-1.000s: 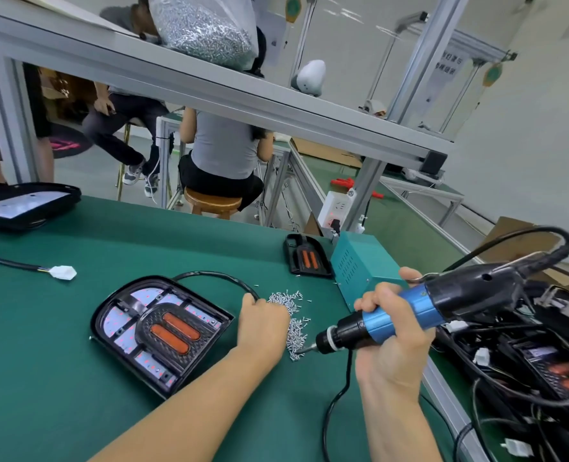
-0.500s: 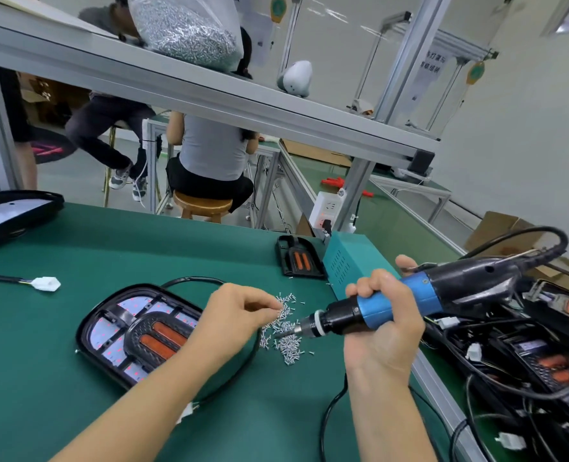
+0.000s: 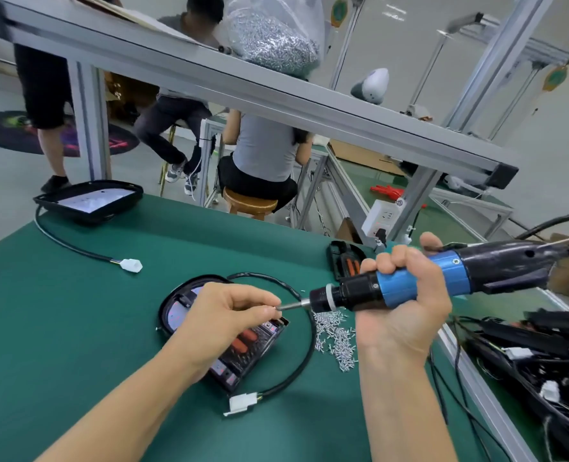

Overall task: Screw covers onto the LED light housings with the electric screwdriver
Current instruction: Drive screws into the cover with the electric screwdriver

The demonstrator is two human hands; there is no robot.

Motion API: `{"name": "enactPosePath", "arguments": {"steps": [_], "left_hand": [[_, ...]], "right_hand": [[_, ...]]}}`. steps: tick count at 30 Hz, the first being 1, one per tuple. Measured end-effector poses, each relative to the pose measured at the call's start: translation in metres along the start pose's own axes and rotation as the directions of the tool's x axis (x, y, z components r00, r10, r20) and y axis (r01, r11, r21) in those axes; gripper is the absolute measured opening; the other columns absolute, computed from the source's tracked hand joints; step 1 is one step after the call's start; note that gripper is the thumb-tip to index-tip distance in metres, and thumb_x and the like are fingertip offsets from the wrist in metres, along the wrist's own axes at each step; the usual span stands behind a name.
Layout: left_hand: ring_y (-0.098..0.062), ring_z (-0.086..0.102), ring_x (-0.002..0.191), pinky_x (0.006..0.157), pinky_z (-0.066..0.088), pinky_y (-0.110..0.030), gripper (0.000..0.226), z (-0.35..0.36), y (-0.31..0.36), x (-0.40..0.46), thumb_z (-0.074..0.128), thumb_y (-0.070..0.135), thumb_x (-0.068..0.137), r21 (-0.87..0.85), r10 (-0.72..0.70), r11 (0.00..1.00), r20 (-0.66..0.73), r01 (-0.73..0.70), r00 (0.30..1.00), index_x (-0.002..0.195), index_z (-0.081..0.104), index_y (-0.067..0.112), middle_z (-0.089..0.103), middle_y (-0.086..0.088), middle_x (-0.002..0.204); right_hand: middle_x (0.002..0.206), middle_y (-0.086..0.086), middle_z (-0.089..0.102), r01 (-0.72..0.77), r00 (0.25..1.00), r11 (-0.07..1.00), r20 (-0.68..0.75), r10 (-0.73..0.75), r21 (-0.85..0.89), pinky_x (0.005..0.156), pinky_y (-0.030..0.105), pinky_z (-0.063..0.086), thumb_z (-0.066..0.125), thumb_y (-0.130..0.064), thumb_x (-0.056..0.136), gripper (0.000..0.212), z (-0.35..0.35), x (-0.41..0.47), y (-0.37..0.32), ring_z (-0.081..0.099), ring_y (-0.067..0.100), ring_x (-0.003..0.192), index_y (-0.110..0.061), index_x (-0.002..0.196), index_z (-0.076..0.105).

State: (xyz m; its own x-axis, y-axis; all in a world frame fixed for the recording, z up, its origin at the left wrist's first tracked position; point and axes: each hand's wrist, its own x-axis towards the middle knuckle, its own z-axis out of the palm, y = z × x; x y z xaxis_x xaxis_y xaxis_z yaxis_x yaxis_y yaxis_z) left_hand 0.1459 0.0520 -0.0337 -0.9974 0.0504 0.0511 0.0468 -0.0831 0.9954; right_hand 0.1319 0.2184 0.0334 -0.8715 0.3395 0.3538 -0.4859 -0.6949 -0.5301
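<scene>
A black LED light housing (image 3: 243,351) with orange strips on its cover lies on the green table (image 3: 59,311), its black cable looping round to a white plug (image 3: 243,402). My left hand (image 3: 229,315) hovers over it and pinches a small screw against the bit tip. My right hand (image 3: 406,308) grips the blue and black electric screwdriver (image 3: 443,278), held level with its bit pointing left. A pile of loose screws (image 3: 336,338) lies just right of the housing.
Another housing (image 3: 89,200) lies at the table's far left, its cable ending in a white connector (image 3: 131,265). A small black cover (image 3: 346,261) sits behind the screwdriver. A heap of black housings and cables (image 3: 543,355) fills the right. People sit beyond the metal frame.
My left hand lifted from the screw pile with a screw and brought it to the screwdriver bit above the housing. My right hand raised the screwdriver slightly.
</scene>
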Motion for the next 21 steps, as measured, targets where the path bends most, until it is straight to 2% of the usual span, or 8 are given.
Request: {"name": "enactPosePath", "arguments": {"steps": [4,6,9,11,14,18,21], "left_hand": [[-0.015,0.069,0.075,0.068,0.055,-0.022,0.016,-0.017,-0.002,-0.005,0.073,0.003,0.077,-0.021,0.000,1.000,0.036,0.001,0.999,0.081,0.078,0.018,0.075,-0.009,0.081],[-0.017,0.068,0.075,0.071,0.056,-0.026,0.012,-0.028,-0.002,-0.007,0.075,0.006,0.075,0.001,0.009,1.000,0.035,-0.009,0.999,0.080,0.078,0.016,0.074,-0.010,0.081],[-0.022,0.069,0.081,0.082,0.053,-0.029,0.013,-0.044,-0.005,-0.010,0.075,0.006,0.074,0.026,0.014,1.000,-0.025,-0.013,1.000,0.078,0.078,0.019,0.074,-0.009,0.080],[-0.018,0.069,0.077,0.078,0.054,-0.024,0.016,-0.053,-0.007,-0.013,0.075,0.004,0.074,0.019,0.020,1.000,-0.069,-0.018,0.997,0.078,0.078,0.018,0.074,-0.008,0.080],[-0.007,0.068,0.073,0.070,0.049,-0.011,0.016,-0.070,-0.014,-0.014,0.074,0.001,0.076,0.043,0.055,0.998,-0.223,-0.047,0.973,0.079,0.078,0.017,0.075,-0.001,0.078],[0.007,0.061,0.071,0.068,0.039,0.001,0.019,-0.099,-0.029,-0.013,0.071,0.007,0.081,0.230,0.133,0.973,-0.497,-0.017,0.857,0.077,0.073,0.025,0.073,0.014,0.078],[0.003,0.057,0.071,0.064,0.038,-0.003,0.018,-0.103,-0.043,-0.012,0.066,0.012,0.086,0.369,0.173,0.929,-0.525,0.039,0.833,0.079,0.071,0.028,0.071,0.013,0.081]], "right_hand": [[0.058,-0.007,0.048,-0.030,0.999,1.000,0.021,0.030,-0.004,0.058,0.020,0.045,0.051,-0.005,0.072,0.029,0.007,-0.003,0.012,0.046,0.007,0.051,-0.022,0.095,0.052],[0.058,-0.007,0.048,-0.043,0.998,0.999,0.040,0.044,-0.010,0.058,0.020,0.045,0.050,-0.005,0.072,0.029,0.011,-0.006,0.020,0.045,0.008,0.050,-0.021,0.096,0.051],[0.058,-0.007,0.048,-0.068,0.995,0.997,0.074,0.069,-0.021,0.058,0.021,0.045,0.049,-0.004,0.072,0.029,0.020,-0.011,0.035,0.045,0.009,0.050,-0.021,0.096,0.050],[0.058,-0.007,0.048,-0.097,0.992,0.995,0.083,0.098,-0.014,0.058,0.022,0.045,0.049,-0.004,0.072,0.029,0.025,-0.013,0.045,0.045,0.009,0.050,-0.021,0.095,0.049],[0.057,-0.006,0.048,-0.137,0.987,0.990,0.078,0.138,-0.017,0.056,0.022,0.045,0.051,-0.003,0.071,0.028,0.031,-0.016,0.061,0.046,0.009,0.049,-0.020,0.093,0.049],[0.058,-0.004,0.047,-0.154,0.980,0.983,0.109,0.165,-0.101,0.057,0.025,0.046,0.053,0.001,0.070,0.030,0.035,-0.024,0.084,0.047,0.012,0.049,-0.019,0.092,0.050],[0.058,-0.002,0.049,-0.111,0.976,0.972,0.162,0.146,-0.205,0.061,0.028,0.045,0.055,0.003,0.070,0.033,0.037,-0.031,0.101,0.047,0.016,0.052,-0.018,0.095,0.053]]}}
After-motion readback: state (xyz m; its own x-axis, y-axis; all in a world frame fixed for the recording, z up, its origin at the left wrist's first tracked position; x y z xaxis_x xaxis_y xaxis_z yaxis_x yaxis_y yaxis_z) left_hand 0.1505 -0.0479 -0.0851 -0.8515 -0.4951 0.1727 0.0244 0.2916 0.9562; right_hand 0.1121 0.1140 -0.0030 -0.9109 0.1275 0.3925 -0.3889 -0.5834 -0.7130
